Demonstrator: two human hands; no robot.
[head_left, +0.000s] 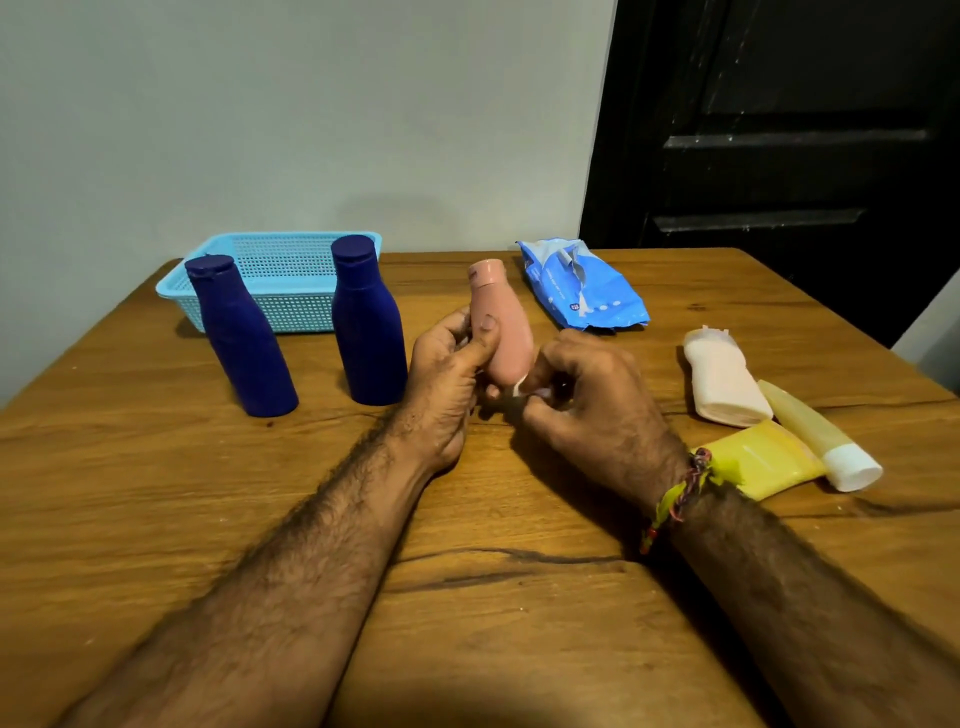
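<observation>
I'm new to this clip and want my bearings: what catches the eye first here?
First the pink bottle at mid-table: the left hand grips it while the right hand pinches a white bit at its base. To its left stand two blue bottles in front of a light blue basket. A blue pack lies behind, to the right.

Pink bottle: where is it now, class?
Head view: the pink bottle is mid-table, gripped by the left hand, the right hand pinching a white scrap at its base; dark blue bottle to its left, blue packet behind-right.
</observation>
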